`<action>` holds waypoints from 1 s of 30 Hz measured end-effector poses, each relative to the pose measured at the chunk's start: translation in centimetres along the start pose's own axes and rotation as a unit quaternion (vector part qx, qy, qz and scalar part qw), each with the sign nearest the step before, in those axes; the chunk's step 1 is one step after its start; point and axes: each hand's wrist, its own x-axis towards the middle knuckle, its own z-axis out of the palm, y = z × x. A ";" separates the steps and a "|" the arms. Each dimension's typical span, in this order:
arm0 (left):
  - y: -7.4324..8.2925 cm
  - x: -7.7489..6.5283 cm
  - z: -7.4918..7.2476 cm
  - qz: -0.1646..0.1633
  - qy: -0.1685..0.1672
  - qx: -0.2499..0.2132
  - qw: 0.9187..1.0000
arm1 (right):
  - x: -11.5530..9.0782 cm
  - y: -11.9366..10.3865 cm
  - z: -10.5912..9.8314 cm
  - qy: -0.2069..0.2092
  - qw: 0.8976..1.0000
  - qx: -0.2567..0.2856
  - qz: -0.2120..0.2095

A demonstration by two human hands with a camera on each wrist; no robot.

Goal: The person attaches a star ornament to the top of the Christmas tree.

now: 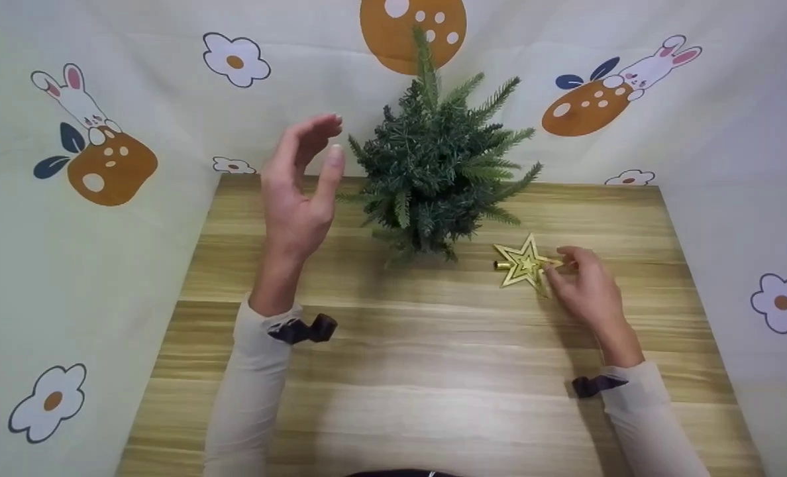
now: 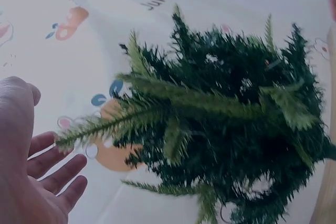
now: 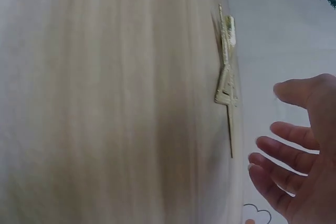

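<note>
A small green artificial Christmas tree (image 1: 433,159) stands at the back middle of the table. To its left my left hand (image 1: 297,192) is raised with fingers and thumb apart and nothing between them. The left wrist view shows that hand (image 2: 23,166) by the tip of a light green branch (image 2: 107,124). A gold star tree topper (image 1: 526,264) with a short tube lies on the table, right of the tree. My right hand (image 1: 589,285) hovers at the star's right points. In the right wrist view its spread fingers (image 3: 286,153) are apart from the star (image 3: 227,85).
The wood-grain table (image 1: 420,371) is enclosed at the back and both sides by pale cloth (image 1: 168,265) printed with rabbits, flowers and orange fruit. The tree stands close to the back cloth. A dark wrist camera (image 1: 304,329) sits on my left sleeve, another (image 1: 599,385) on the right.
</note>
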 end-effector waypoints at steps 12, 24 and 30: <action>0.6 1.0 1.8 -0.024 -0.085 0.005 0.996 | -0.8 0.2 0.9 -0.058 0.998 -0.027 0.004; 2.2 0.9 2.5 -0.061 -0.151 0.047 0.986 | 0.2 1.1 1.3 0.028 0.999 -0.032 0.001; 0.2 0.4 2.3 -0.037 -0.204 0.115 0.971 | -0.1 0.8 1.7 0.072 0.997 -0.032 0.011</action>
